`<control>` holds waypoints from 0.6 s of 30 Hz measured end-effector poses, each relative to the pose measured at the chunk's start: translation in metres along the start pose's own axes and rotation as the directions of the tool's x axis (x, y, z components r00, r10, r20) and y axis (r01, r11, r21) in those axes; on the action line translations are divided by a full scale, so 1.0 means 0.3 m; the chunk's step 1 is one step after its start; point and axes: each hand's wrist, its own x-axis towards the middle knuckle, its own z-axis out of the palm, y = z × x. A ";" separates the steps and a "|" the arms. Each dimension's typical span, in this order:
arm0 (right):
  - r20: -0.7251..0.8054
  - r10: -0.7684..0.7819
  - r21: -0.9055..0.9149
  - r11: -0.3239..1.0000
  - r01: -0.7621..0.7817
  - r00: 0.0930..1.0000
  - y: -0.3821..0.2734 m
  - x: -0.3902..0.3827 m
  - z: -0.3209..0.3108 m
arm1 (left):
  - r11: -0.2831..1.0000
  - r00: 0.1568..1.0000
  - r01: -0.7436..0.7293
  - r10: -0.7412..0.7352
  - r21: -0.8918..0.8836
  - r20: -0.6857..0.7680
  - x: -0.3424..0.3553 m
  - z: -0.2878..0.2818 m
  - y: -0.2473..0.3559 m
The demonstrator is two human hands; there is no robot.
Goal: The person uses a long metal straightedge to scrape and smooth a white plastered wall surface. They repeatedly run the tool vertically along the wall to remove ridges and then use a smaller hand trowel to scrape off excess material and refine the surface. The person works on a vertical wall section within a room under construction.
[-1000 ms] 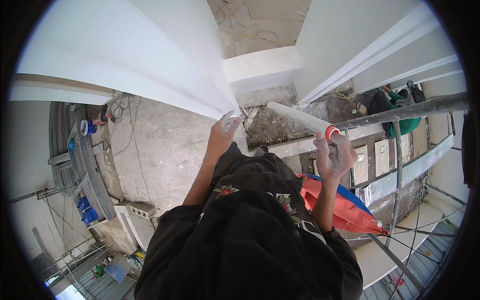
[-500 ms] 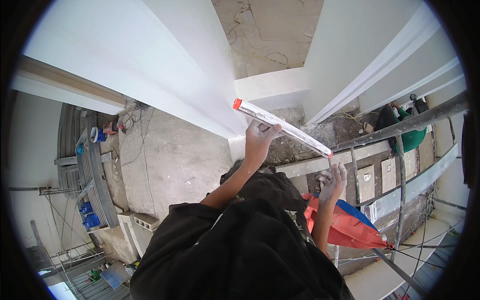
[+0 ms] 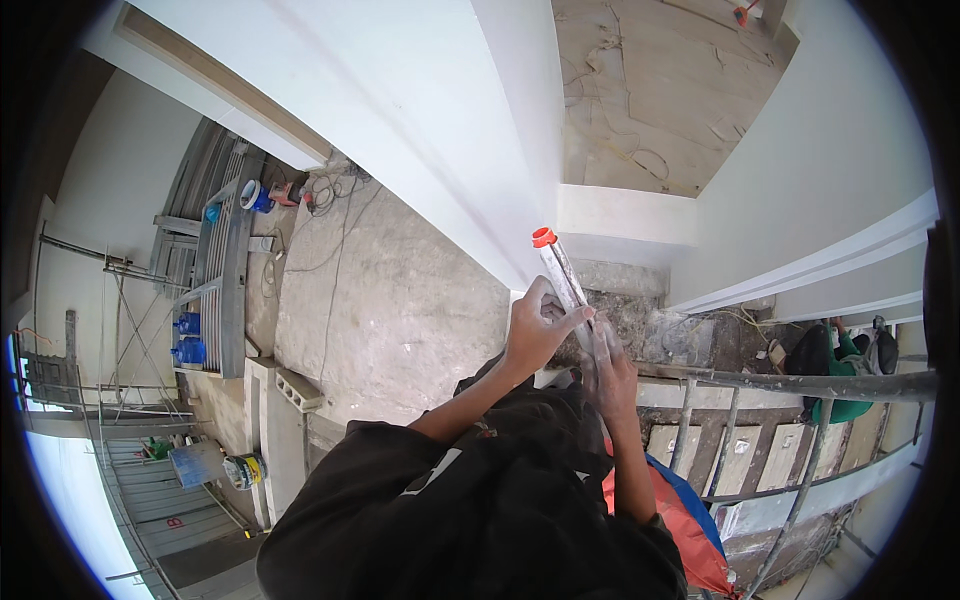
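Note:
A straight, white-smeared metal bar (image 3: pixel 569 288) with an orange-red end cap points up and away in front of my body. My left hand (image 3: pixel 532 330) is closed round it, thumb across the face and fingers curled at its left side. My right hand (image 3: pixel 610 378) is closed on the near end, with its fingers pressed along the bar. That near end is hidden by the hands. White powder coats the fingers of both hands. The far, capped end is close to the white wall corner (image 3: pixel 520 250).
White walls (image 3: pixel 410 110) rise ahead and at the right (image 3: pixel 840 180). Metal railing (image 3: pixel 800 385) runs along my right, with red and blue fabric (image 3: pixel 670 520) beside me. Concrete floor (image 3: pixel 400 270) with cables lies left. A person in green (image 3: pixel 850 360) is beyond the railing.
The bar has swung from lying crosswise to pointing away from me. My right hand has moved left and up from beside its end onto it. My view has shifted left.

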 end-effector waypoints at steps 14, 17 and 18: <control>-0.157 -0.048 0.193 0.978 0.078 0.986 -0.078 0.273 0.419 | 0.902 0.786 -0.239 0.398 0.360 -0.474 0.210 -0.547 -0.151; -0.230 -0.070 0.119 0.988 0.100 0.971 -0.023 0.324 0.536 | 0.674 0.627 -0.283 0.668 0.682 -0.400 0.345 -0.674 -0.233; -0.293 -0.094 0.095 0.987 0.127 0.952 -0.007 0.348 0.577 | 0.573 0.610 -0.301 0.730 0.763 -0.308 0.379 -0.711 -0.264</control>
